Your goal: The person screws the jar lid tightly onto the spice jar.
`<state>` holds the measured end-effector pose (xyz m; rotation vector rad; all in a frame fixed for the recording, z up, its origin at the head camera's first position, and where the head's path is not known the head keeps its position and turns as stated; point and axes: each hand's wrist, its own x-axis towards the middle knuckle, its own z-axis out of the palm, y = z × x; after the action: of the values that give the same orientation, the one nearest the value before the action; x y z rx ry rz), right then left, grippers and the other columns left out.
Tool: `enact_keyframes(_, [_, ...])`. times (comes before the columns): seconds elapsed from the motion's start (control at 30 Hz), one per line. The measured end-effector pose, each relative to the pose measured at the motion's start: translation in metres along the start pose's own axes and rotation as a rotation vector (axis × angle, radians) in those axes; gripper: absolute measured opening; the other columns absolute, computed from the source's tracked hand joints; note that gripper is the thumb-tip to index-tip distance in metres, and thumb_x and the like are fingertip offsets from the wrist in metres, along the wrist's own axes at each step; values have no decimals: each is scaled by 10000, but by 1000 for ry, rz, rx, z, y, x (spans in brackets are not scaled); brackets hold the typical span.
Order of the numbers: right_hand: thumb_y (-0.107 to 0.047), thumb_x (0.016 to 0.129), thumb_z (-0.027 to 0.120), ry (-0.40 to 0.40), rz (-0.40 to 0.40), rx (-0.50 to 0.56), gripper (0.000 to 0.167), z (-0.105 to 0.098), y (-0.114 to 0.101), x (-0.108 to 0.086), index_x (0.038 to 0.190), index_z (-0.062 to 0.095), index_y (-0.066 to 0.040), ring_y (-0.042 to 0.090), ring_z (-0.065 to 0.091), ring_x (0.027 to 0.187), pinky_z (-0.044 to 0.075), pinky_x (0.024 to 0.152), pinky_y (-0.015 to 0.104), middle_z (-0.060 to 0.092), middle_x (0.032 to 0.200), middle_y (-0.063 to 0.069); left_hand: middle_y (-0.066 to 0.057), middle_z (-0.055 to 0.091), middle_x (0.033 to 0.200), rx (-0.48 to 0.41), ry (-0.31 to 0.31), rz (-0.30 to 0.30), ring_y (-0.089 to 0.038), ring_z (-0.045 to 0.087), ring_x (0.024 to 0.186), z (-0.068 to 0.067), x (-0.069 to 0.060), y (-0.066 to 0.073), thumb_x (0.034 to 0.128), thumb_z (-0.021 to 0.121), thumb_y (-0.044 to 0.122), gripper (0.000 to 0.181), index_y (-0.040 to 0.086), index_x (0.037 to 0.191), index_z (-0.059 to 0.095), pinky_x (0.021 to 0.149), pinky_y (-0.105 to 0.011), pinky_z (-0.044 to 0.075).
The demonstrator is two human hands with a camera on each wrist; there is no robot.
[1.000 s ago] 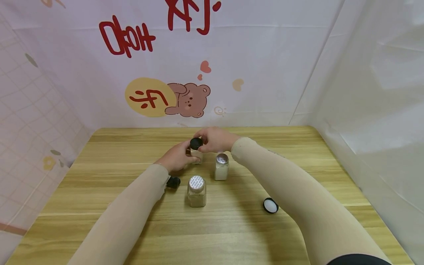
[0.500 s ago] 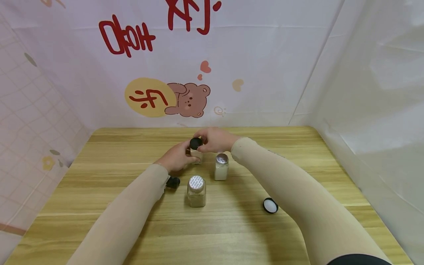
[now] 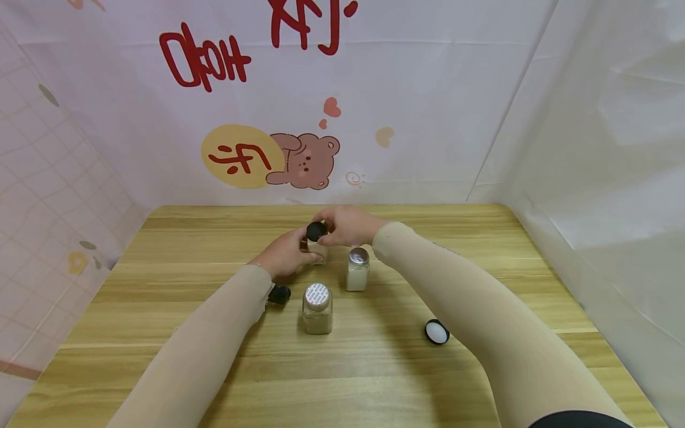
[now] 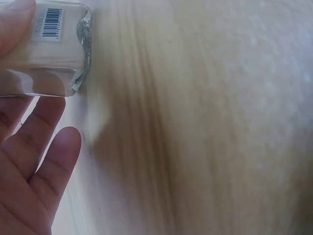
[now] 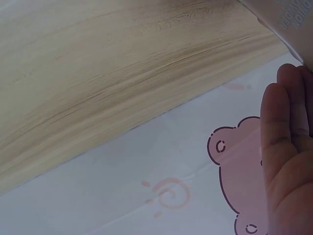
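Observation:
Near the back of the table stands a square glass spice jar (image 3: pixel 317 248) of pale powder, topped by a black lid (image 3: pixel 316 230). My left hand (image 3: pixel 285 252) grips the jar's body from the left; the left wrist view shows the jar's base (image 4: pixel 54 73) with a barcode label and the thumb across the glass. From the right, my right hand (image 3: pixel 350 226) pinches the black lid at its rim. In the right wrist view the jar's lettered side (image 5: pixel 293 22) shows beside the right fingers. Whether the lid is turned tight cannot be told.
A jar with a silver top (image 3: pixel 358 270) stands right of the held jar, and a jar with a perforated cap (image 3: pixel 318 309) stands nearer. A black lid with white lining (image 3: pixel 437 331) lies at right. A black-capped item (image 3: pixel 280 294) is partly hidden by the left sleeve.
The black lid shifts very slightly under the right fingers. Both hands and the jars otherwise stay in the same place.

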<state>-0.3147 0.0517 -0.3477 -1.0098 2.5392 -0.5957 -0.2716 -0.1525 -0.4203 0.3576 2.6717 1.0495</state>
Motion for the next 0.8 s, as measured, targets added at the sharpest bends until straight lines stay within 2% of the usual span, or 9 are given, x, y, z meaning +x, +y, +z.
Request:
enact_keyframes(0.17, [-317,962,783,3,15,-18,464,0,-1,1,1362,654,-121,182,675,1006,545,949,357,738,1083,29,-66,660,1257,-3,2,10,-288,610,1148,0,0,-1,932,817,391,547,266,1412,586,1060,-497,492])
enact_keyframes(0.23, [-316,961,784,0,12,-24,521,0,-1,1,1410,625,-104,180,675,1009,545,962,355,738,1088,36,-61,661,1255,3,2,8,-286,612,1148,0,1,-2,931,816,398,542,274,1406,586,1067,-502,491])
enact_keyframes(0.4, [-303,968,773,-8,3,-31,526,0,0,1,1435,620,-116,175,663,992,537,956,346,735,1082,27,-62,660,1239,11,-1,3,-287,612,1133,1,1,-2,931,814,406,558,274,1419,578,1056,-495,496])
enact_keyframes(0.67, [-390,939,812,29,24,-24,429,2,-1,2,1244,686,-116,166,672,950,544,897,330,736,1026,-1,-63,667,1258,9,-1,17,-276,621,1137,-1,1,-2,930,820,394,596,242,1447,566,1063,-484,501])
enact_keyframes(0.8, [-371,943,807,19,9,-53,522,2,-1,3,1367,646,-113,161,658,935,544,892,324,720,1026,0,-57,666,1268,18,-4,10,-277,619,1146,-1,1,-3,933,814,404,584,263,1441,564,1071,-501,497])
